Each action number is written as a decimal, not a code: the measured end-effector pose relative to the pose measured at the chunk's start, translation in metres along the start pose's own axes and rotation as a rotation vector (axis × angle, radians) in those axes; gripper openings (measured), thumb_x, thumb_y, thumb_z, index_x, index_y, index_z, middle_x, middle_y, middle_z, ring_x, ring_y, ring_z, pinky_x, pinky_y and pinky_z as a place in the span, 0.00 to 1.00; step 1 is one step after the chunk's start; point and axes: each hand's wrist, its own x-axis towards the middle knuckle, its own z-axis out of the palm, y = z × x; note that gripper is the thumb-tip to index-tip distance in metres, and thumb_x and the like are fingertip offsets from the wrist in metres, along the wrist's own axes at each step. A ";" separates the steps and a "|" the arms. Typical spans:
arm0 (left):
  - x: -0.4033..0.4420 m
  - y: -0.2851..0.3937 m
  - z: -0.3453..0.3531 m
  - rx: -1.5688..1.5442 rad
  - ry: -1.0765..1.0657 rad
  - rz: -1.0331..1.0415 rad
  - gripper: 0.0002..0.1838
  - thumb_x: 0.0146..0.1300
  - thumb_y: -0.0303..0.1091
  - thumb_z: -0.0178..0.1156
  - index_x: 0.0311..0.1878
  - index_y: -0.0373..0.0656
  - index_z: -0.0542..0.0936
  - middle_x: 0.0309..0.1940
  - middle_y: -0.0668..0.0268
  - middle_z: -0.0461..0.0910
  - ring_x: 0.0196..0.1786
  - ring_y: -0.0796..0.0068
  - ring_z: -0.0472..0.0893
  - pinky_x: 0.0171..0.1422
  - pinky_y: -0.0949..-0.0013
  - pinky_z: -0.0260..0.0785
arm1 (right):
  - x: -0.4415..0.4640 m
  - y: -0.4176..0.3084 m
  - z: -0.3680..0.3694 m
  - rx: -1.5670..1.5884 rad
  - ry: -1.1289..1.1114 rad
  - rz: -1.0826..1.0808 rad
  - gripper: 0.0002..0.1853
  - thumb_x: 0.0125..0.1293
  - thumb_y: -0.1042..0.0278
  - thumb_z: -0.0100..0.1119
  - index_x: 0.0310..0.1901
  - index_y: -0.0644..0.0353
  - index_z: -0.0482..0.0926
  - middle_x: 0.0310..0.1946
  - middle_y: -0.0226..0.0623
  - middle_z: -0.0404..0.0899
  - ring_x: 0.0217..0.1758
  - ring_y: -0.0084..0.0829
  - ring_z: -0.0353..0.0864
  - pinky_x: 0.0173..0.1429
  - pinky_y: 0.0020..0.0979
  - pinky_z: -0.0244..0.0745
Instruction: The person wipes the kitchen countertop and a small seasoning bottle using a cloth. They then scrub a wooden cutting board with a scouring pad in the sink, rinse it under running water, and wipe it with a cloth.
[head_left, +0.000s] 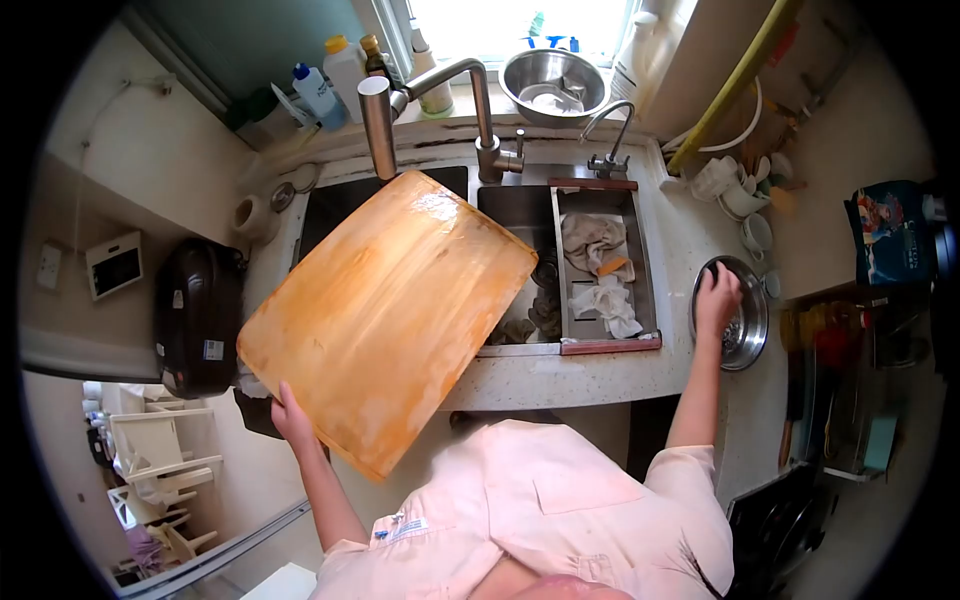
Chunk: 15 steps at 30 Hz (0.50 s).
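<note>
A large wooden cutting board [390,320], wet and shiny near its top edge, is tilted over the left part of the sink. My left hand [293,415] grips it by its lower left edge, with the fingers partly hidden behind the wood. Over on the right counter, my right hand [718,297] reaches into a round, shallow steel bowl [752,345]. Its fingers are closed around something small and dark that I cannot make out. Steel sink basins [515,205] lie partly under the board.
A metal drain tray [645,290] holds crumpled cloths [595,245]. Behind the sink stand a tall faucet [490,150], a smaller tap [610,165], several bottles [320,95] and a steel basin [555,85]. A black appliance [200,315] stands left; cups [742,200] stand right.
</note>
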 end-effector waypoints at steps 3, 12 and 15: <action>0.000 0.008 0.006 0.023 0.003 0.032 0.21 0.65 0.42 0.49 0.47 0.29 0.71 0.43 0.59 0.76 0.43 0.72 0.76 0.46 0.73 0.68 | 0.015 -0.053 0.043 0.230 -0.200 -0.018 0.17 0.59 0.62 0.54 0.47 0.59 0.74 0.46 0.46 0.73 0.49 0.45 0.72 0.53 0.38 0.67; 0.014 -0.001 0.015 -0.006 -0.014 0.019 0.20 0.65 0.40 0.49 0.46 0.29 0.72 0.42 0.60 0.77 0.41 0.75 0.76 0.46 0.73 0.67 | 0.030 -0.254 0.123 0.745 -0.382 -0.398 0.17 0.59 0.61 0.54 0.47 0.61 0.74 0.43 0.49 0.74 0.46 0.47 0.74 0.49 0.39 0.70; 0.027 -0.004 0.014 -0.006 -0.063 0.035 0.20 0.66 0.39 0.48 0.48 0.29 0.71 0.45 0.61 0.76 0.44 0.75 0.74 0.49 0.74 0.65 | 0.048 -0.306 0.138 0.711 -0.304 -0.351 0.20 0.59 0.57 0.54 0.48 0.61 0.74 0.44 0.51 0.73 0.47 0.48 0.74 0.51 0.39 0.69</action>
